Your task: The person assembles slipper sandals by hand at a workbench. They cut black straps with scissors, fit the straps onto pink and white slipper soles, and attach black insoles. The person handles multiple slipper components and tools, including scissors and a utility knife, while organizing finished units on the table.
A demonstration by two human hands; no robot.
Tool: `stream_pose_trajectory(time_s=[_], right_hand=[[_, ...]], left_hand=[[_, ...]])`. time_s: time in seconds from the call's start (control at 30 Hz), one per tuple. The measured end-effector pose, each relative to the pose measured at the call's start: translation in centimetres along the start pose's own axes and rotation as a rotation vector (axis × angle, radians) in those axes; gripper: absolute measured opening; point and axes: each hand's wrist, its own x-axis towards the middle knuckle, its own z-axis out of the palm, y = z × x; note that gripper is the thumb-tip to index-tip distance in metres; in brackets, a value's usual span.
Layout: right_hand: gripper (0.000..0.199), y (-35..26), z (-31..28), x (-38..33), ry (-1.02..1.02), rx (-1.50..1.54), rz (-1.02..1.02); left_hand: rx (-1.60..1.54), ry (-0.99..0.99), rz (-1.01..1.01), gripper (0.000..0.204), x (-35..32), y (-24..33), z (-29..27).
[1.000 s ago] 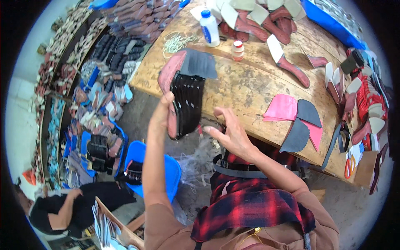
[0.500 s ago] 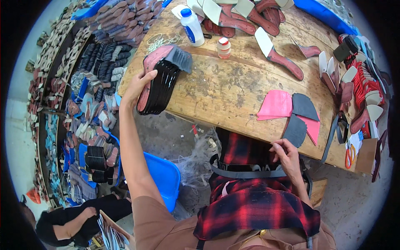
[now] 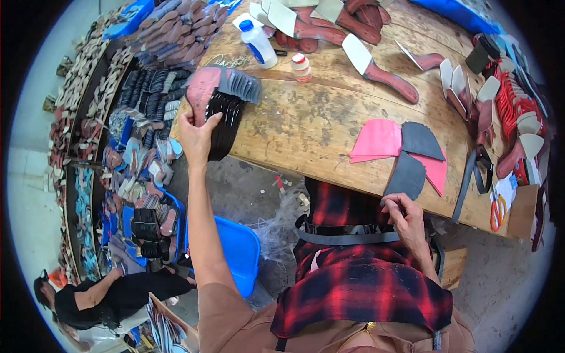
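Note:
At the table's left corner lies a fanned stack of shoe insoles (image 3: 226,120), with glossy black edges, grey ends at the far side and a reddish insole (image 3: 202,89) uppermost. My left hand (image 3: 197,138) is closed round the near part of that reddish insole, thumb on its right side, fingers underneath and partly hidden. Just off the table's front edge, my right hand (image 3: 406,219) has its fingers curled together; whether they hold anything small is hidden. Next to it are dark grey cut pieces (image 3: 406,176) and pink cut pieces (image 3: 376,140), overlapping on the table.
Behind stand a white bottle with a blue cap (image 3: 258,44) and a small red-capped jar (image 3: 301,68). More insoles with white flaps (image 3: 388,81) lie beyond. Orange-handled scissors (image 3: 498,212) are at the right edge. A blue bin (image 3: 238,250) sits below; a person (image 3: 118,297) is at lower left.
My left hand has shifted its hold on the reddish insole, with fingers now round its near part, and that insole sits farther left over the stack. My right hand stays curled by the table edge.

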Motion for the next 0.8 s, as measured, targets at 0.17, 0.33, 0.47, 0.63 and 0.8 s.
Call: stream_pose_trajectory(time_s=[0.17,0.33,0.47,0.63,0.8], right_hand=[[0.015,0.8,-2.1,-0.5,0.073,0.036,0.056],[0.020,1.3,-6.1,-1.2,0.205,-0.005,0.070],[0.024,2.9,-8.8,0.0,0.404,0.078,0.020],[0.028,1.5,-10.2,2.8,0.436,-0.077,-0.031],[0.031,2.2,-10.1,4.2,0.409,-0.198,-0.062]], left_hand=[[0.132,0.181,0.214,0.063,-0.3,1.4,1.2],[0.064,0.044,0.233,0.058,-6.0,7.8,2.1],[0.269,-0.215,0.073,0.058,-9.1,5.5,7.1],[0.481,0.055,0.377,0.063,-10.7,5.3,9.7],[-0.313,-0.673,0.316,0.048,-16.7,18.6,13.2]])
